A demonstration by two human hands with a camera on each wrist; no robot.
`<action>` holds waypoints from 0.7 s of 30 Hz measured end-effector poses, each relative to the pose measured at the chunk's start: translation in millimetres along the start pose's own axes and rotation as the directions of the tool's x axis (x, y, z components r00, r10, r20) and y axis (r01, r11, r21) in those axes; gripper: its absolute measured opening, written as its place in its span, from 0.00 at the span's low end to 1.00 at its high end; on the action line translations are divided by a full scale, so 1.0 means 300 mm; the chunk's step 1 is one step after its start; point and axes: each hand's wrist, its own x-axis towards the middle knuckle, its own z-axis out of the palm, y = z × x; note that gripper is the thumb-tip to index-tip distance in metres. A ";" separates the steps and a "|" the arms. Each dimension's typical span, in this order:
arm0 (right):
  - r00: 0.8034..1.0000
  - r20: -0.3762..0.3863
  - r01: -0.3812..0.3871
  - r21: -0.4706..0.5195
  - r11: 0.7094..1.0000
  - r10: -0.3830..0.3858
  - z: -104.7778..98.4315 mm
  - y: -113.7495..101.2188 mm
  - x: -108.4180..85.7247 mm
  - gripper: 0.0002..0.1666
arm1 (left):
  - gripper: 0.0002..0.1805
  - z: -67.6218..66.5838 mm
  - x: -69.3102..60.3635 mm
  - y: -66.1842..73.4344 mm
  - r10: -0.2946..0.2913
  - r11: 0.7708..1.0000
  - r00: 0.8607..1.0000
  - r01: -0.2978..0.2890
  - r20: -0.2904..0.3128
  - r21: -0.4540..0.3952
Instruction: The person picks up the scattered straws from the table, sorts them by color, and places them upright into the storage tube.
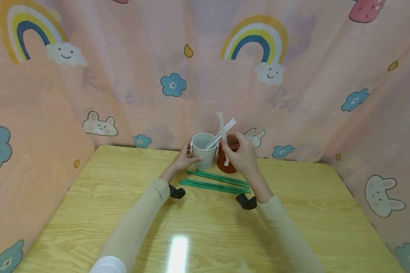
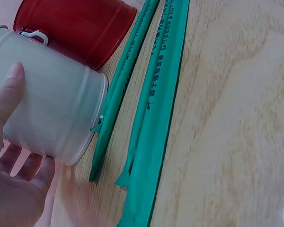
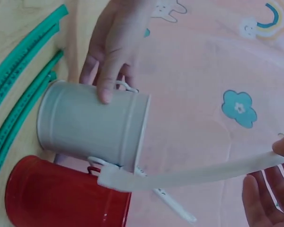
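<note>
My left hand (image 1: 181, 161) (image 2: 19, 194) grips the off-white bucket (image 1: 203, 161) (image 2: 52, 94) from its left side, thumb on the front wall, fingers around the side. A white-wrapped straw (image 1: 229, 124) (image 3: 175, 206) leans out of that bucket toward the right. Above the red bucket (image 1: 223, 164) (image 3: 66, 198), my right hand (image 1: 244, 153) (image 3: 257, 198) pinches a whitish strip (image 1: 221, 120) (image 3: 203, 176) between thumb and fingers. In the right wrist view the strip's wide end lies across the view of both bucket rims; whether it touches them I cannot tell.
Several green-wrapped straws (image 1: 213, 186) (image 2: 156, 118) lie on the wooden table (image 1: 123, 212) in front of the buckets. Black pieces sit at both wrists. A pink patterned curtain (image 1: 133, 76) hangs behind the table and at its sides.
</note>
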 end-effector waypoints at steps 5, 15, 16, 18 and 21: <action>0.996 -0.090 0.010 0.030 0.999 -0.007 0.003 -0.012 0.024 0.09 | 0.44 -0.005 -0.008 0.014 -0.004 1.000 1.000 0.005 0.023 -0.017; 0.971 -0.238 0.060 0.096 0.994 -0.036 0.027 -0.024 0.058 0.11 | 0.43 0.001 -0.003 0.002 0.000 1.000 1.000 0.000 0.003 -0.013; 0.970 -0.242 0.063 0.107 0.992 -0.035 0.031 -0.023 0.061 0.11 | 0.44 0.000 -0.003 0.002 -0.001 1.000 1.000 0.001 0.003 -0.012; 0.968 -0.247 0.064 0.127 0.990 -0.031 0.039 -0.017 0.066 0.11 | 0.44 -0.001 -0.003 0.001 0.000 1.000 1.000 0.000 0.003 -0.012; 0.970 -0.243 0.056 0.138 0.989 -0.021 0.050 0.000 0.069 0.11 | 0.44 -0.001 -0.002 -0.001 -0.001 1.000 1.000 0.001 0.006 -0.014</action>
